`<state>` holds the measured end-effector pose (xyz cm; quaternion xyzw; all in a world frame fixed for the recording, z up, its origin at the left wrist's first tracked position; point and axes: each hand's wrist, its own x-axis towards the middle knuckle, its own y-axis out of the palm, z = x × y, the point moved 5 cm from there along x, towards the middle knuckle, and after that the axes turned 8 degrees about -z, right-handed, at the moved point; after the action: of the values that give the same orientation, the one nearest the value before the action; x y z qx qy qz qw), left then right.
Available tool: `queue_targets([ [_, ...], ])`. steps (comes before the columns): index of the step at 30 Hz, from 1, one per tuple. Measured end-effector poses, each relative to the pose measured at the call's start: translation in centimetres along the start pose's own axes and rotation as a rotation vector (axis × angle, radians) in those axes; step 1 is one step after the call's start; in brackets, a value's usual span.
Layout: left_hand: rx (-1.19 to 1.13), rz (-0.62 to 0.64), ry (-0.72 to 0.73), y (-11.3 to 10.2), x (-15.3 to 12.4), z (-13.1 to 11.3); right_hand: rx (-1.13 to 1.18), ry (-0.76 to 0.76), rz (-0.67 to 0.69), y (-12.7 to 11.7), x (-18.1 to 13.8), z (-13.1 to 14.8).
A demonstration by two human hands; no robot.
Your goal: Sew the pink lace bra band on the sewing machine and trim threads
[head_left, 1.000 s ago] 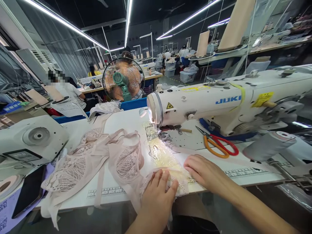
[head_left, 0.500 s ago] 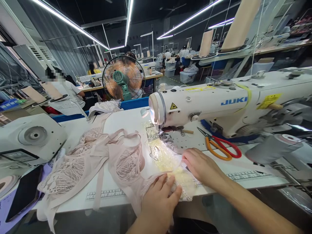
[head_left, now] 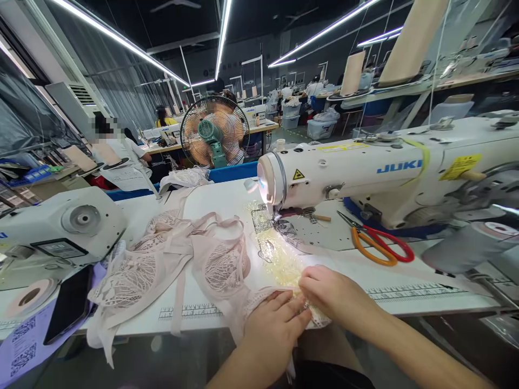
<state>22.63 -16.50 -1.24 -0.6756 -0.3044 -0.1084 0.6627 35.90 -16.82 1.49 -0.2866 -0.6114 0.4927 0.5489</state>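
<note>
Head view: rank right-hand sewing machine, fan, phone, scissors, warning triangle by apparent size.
Largest to smallest:
1. Sewing machine
2. Fan
3. Phone and scissors: too alike to rank
4. Warning triangle

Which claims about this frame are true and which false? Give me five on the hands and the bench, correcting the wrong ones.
1. The left hand lies on pale fabric. True.
2. Both scissor handles are blue. False: the scissors have one orange and one red handle.
3. The right hand is close to the left. True.
4. The phone lies rightmost. False: the phone is at left, over purple paper.
5. The fan is beyond the bench. True.
</note>
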Motion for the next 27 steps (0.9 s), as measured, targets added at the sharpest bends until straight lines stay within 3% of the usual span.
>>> queue_targets([
  [11, -0.034, -0.091, 0.089, 0.4, -0.5, -0.1, -0.062, 0.141, -0.102, 0.8, -0.7, -1.1],
  [20, -0.116, 0.066, 0.01, -1.8, 0.1, -0.9, 0.271, 0.285, 0.056, 0.0, -1.2, 0.0],
  [22, -0.207, 0.017, -0.027, -2.9, 0.4, -1.4, 0.298, 0.331, 0.074, 0.2, -1.1, -0.1],
  [25, -0.442, -0.158, -0.103, -4.4, 0.6, -2.1, 0.325, 0.36, 0.086, 0.2, -1.3, 0.0],
  [27, -0.715, -0.227, -0.298, -4.4, 0.3, -2.0, 0.362, 0.358, 0.06, -0.2, -1.7, 0.4],
])
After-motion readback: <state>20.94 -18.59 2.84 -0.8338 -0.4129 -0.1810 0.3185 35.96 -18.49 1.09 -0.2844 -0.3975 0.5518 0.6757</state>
